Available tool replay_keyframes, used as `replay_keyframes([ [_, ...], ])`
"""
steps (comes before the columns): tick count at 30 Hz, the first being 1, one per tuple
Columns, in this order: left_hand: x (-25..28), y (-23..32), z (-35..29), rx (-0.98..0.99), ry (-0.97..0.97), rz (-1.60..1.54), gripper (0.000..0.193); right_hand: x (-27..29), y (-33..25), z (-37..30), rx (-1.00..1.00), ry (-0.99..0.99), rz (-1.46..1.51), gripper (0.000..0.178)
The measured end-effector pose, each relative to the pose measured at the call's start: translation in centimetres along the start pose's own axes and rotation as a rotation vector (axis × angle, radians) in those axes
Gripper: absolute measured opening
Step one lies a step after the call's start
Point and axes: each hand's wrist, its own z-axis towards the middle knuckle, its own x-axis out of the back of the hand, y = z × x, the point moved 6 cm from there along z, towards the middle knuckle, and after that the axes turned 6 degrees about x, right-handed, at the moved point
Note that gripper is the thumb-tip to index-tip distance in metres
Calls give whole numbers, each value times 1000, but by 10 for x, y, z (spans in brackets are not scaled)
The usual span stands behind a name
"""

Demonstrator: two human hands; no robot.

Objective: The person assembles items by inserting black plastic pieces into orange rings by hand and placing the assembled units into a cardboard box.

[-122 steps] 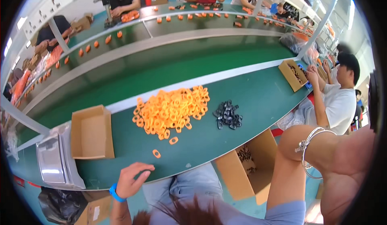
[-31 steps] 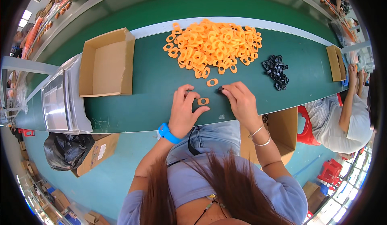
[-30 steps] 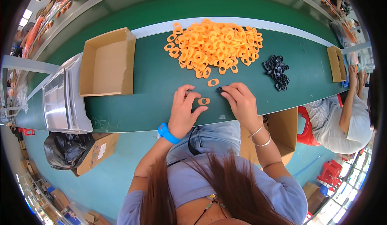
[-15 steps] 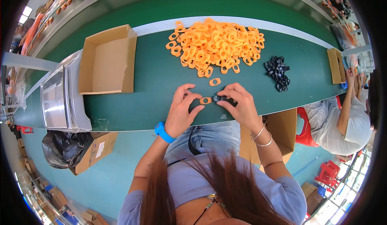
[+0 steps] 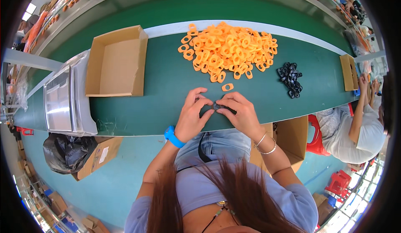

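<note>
Dark piece [image 5: 216, 106] is being pinched by left hand [image 5: 191, 115] and right hand [image 5: 243, 115] near the table's [image 5: 146, 112] front edge; an open cardboard box [image 5: 118, 66] is showing its brown bottom toward the left end; holed orange pieces [image 5: 232, 49] are lying heaped.

The orange rings [image 5: 232, 49] look plastic (smooth and matt).

An open cardboard box [image 5: 119, 66] stands on the tabletop [image 5: 163, 112] toward its left end, where a clear-covered grey device [image 5: 60, 101] also sits. Below the tabletop's left end are a black plastic bag [image 5: 69, 151] and a carton [image 5: 98, 155]; beside the tabletop's right end is a person in white [image 5: 365, 132].
</note>
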Motion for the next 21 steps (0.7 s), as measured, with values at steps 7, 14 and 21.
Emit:
replay_keyframes([
  [7,-8,-5,-8,-28,48,55,25,-5,4,-11,33,16,12,25],
  [14,-3,1,-3,-16,46,56,25,28,-35,4,188,93,-170,20],
  [21,-3,0,-4,-23,48,50,26,25,-24,-12,-52,-122,-110,20],
])
